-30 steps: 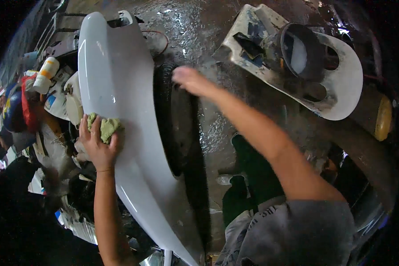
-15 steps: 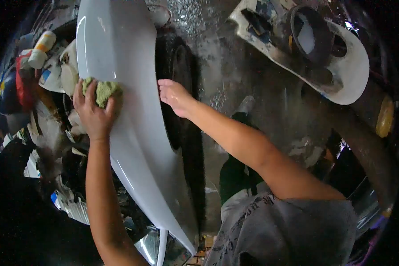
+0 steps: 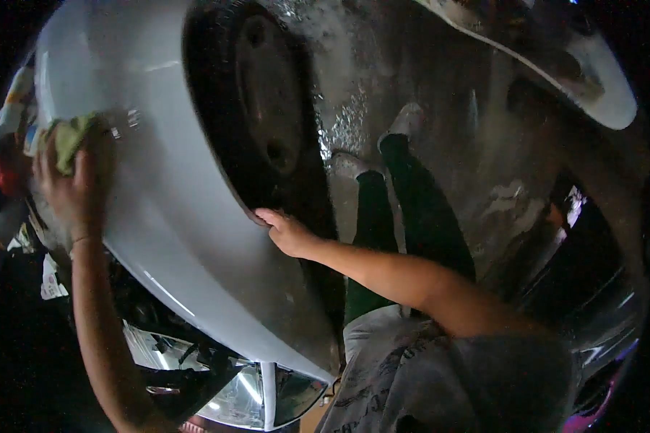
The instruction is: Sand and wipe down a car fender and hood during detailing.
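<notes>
A glossy pale grey car fender (image 3: 173,166) curves from the top left down to the lower middle. My left hand (image 3: 72,187), somewhat blurred, is closed round a crumpled yellow-green cloth (image 3: 76,141) and presses it to the fender's left part. At the fender's inner side, the rim of the dark wheel arch is pinched in the fingers of my right hand (image 3: 287,232). Inside the arch sits a dark wheel (image 3: 267,94), above and left of that hand.
A wet dark floor (image 3: 448,108) spreads to the right of the car, with my feet standing on it. A dirty white panel (image 3: 599,94) lies at the upper right. Below the fender are glass panes (image 3: 242,397); bottles and clutter crowd the far left.
The view has shifted along the fender. My left hand with the cloth is farther left on it. My right hand has come lower along the arch and now grips its rim.
</notes>
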Available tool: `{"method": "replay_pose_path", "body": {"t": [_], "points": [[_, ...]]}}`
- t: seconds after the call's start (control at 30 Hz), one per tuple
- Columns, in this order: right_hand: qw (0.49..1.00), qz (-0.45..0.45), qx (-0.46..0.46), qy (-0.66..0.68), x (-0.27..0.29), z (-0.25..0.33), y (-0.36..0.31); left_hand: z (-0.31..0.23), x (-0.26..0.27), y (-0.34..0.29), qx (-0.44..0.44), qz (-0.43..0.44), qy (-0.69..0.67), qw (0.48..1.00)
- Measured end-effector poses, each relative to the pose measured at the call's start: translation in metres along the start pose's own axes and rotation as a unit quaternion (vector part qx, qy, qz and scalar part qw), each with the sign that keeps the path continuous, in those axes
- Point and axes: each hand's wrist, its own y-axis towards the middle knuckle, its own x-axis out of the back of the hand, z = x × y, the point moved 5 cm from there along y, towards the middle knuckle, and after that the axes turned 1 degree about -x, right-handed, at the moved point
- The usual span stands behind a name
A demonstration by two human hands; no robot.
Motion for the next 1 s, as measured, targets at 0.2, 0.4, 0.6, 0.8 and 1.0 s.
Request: {"method": "replay_pose_path", "body": {"t": [0.2, 0.4, 0.6, 0.8, 1.0], "points": [[0.987, 0.003, 0.074, -0.141, -0.004, -0.063, -0.006, -0.007, 0.012, 0.004, -0.225, 0.072, 0.188, 0.953], [0.975, -0.011, 0.013, -0.223, 0.01, -0.176, 0.028, 0.02, 0.008, -0.004, -0.174, 0.096, 0.061, 0.978], [0.963, -0.076, -0.013, -0.26, 0.01, -0.199, 0.035, 0.014, 0.0, 0.004, -0.209, 0.085, 0.121, 0.966], [0.965, -0.146, -0.019, -0.217, -0.007, -0.157, 0.013, 0.035, 0.0, 0.003, 0.06, 0.106, -0.179, 0.976], [0.975, -0.155, -0.034, -0.152, -0.014, -0.078, -0.012, 0.061, -0.008, -0.016, 0.066, 0.096, -0.159, 0.98]]}}
